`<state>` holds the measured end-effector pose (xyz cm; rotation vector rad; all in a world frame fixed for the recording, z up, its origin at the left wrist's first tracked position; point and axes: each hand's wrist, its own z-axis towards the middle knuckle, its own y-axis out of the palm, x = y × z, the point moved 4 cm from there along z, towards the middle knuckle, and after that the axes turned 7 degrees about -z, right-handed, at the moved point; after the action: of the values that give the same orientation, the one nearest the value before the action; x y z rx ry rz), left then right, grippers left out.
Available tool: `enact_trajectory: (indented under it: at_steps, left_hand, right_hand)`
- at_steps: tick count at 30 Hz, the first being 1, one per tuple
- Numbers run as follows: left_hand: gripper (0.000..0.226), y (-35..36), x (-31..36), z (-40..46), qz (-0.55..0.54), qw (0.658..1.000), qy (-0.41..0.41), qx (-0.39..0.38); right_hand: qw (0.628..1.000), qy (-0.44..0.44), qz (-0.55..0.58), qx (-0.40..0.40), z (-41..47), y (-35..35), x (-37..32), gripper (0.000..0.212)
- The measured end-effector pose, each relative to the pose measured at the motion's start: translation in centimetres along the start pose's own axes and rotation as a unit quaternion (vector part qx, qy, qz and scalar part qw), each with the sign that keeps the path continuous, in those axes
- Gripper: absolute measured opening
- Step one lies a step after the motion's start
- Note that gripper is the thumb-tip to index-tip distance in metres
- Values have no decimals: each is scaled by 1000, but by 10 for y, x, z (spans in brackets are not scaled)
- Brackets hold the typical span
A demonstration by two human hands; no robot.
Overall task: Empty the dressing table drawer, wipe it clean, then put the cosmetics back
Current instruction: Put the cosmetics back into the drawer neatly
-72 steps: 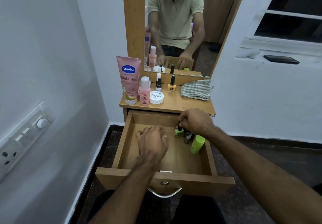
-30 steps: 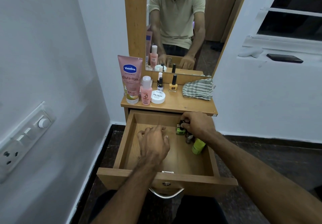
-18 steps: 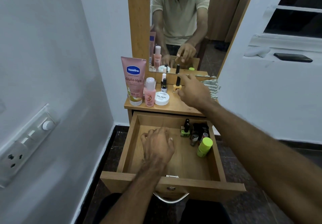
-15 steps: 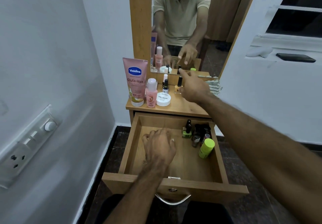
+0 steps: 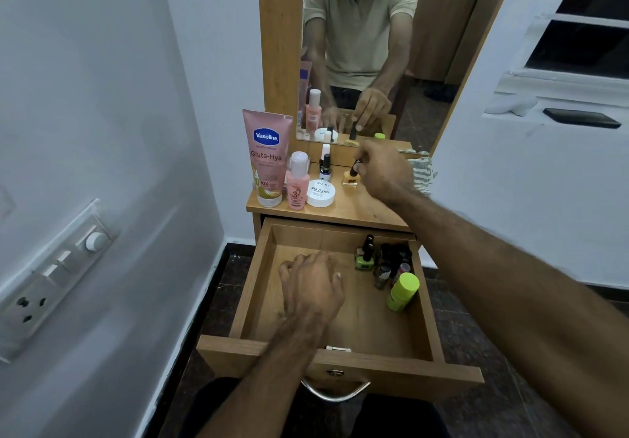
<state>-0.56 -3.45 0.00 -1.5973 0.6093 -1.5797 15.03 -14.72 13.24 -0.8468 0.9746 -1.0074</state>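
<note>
The wooden drawer (image 5: 257,284) is pulled out. Inside, at its right, stand a green nail polish (image 5: 365,260), several small dark bottles (image 5: 391,265) and a lime-green bottle (image 5: 401,293). My left hand (image 5: 313,287) rests palm down on the drawer floor and holds nothing. On the table top, my right hand (image 5: 384,172) pinches the black cap of a yellow nail polish bottle (image 5: 349,179), which stands on the wood. Left of it stand a pink Vaseline tube (image 5: 267,158), a pink bottle (image 5: 297,185), a white nail-polish-remover jar (image 5: 320,193) and a small dark bottle (image 5: 325,167).
A striped cloth (image 5: 423,173) lies at the table top's right end, partly behind my right hand. A mirror (image 5: 442,46) rises behind the table. White walls close in on both sides, with a switch panel (image 5: 51,277) on the left. A phone (image 5: 582,118) lies on the window ledge.
My right hand left the bottles in the drawer, rose to the table top and closed on the yellow nail polish's cap. My left hand stayed on the drawer floor.
</note>
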Motion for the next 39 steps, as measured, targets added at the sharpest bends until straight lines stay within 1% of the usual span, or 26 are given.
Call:
enact_trajectory:
  at_steps: [2, 4, 8, 10, 13, 16, 20, 22, 30, 34, 39]
  left_hand:
    - [34, 0, -1, 0, -1, 1000, 0, -1]
    - [34, 0, -1, 0, -4, 1000, 2, 1]
    - [41, 2, 0, 1, -21, 1000, 8, 13]
    - [44, 3, 1, 1, -25, 999, 15, 16]
    - [46, 4, 3, 1, -18, 999, 30, 17]
    - [46, 2, 3, 0, -7, 999, 30, 24]
    - [45, 1, 1, 0, -8, 1000, 21, 16]
    - [45, 1, 2, -1, -3, 1000, 19, 11]
    - [45, -1, 2, -1, -1, 1000, 10, 2]
    - [46, -2, 3, -1, -4, 1000, 8, 0]
    - [45, -1, 1, -2, -1, 1000, 7, 2]
  right_hand:
    - [1000, -8, 13, -2, -8, -3, 2, 19]
    - [999, -22, 23, -21, -20, -7, 6, 27]
    - [992, -83, 40, -82, -50, -17, 15, 20]
    - [987, -102, 30, -124, -64, -21, 18, 17]
    - [976, -114, 10, -186, -83, -18, 21, 12]
    - [971, -111, -6, -213, -98, -5, 27, 10]
    - [968, -103, -75, -217, -110, 14, 38, 14]
    - [969, -88, -89, -215, -113, 22, 44, 15]
    - [977, -37, -89, -191, -118, 45, 55, 12]
    - [979, -31, -92, -182, -117, 47, 55, 9]
    - [976, -34, -101, -190, -117, 45, 52, 10]
